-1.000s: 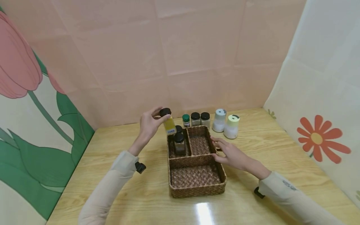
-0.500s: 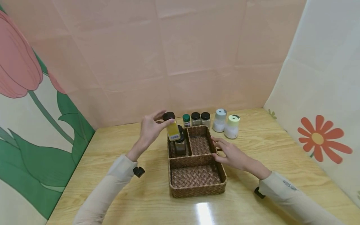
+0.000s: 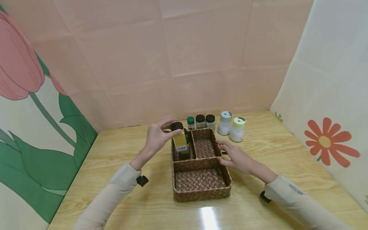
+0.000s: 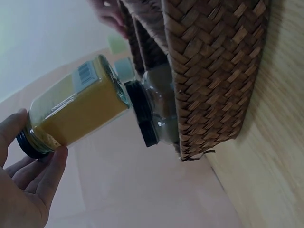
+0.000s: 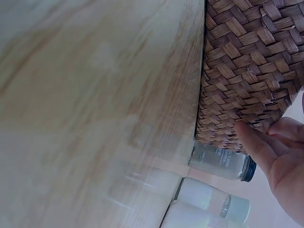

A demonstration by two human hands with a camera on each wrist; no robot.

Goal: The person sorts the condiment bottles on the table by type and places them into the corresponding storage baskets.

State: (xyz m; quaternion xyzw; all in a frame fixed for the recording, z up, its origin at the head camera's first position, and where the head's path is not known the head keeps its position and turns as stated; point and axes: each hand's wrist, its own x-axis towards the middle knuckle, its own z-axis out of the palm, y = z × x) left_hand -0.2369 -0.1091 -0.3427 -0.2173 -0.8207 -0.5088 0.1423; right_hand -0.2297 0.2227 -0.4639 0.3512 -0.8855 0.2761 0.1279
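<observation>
A square glass spice jar of yellow powder (image 3: 180, 142) with a black lid is held by my left hand (image 3: 155, 139), thumb and fingers round its top end. The jar (image 4: 80, 104) tilts bottom-first over the back left compartment of a brown woven basket (image 3: 201, 195). Inside that compartment stand two black-lidded jars (image 4: 164, 95), mostly hidden behind the yellow one in the head view. My right hand (image 3: 237, 159) touches the basket's right side with its fingertips; the right wrist view shows the fingers (image 5: 259, 145) against the weave. The back right and front compartments hold nothing.
Behind the basket stand a green-lidded bottle (image 3: 190, 122) and two black-lidded jars (image 3: 200, 121). To their right are a blue-topped shaker (image 3: 225, 124) and a yellow-topped shaker (image 3: 237, 130). A pink sheet (image 3: 172, 64) hangs behind the wooden table (image 3: 126, 198).
My left hand has brought the yellow jar right and down, from beyond the basket's back left corner to over the back left compartment. My right hand and the basket have stayed put.
</observation>
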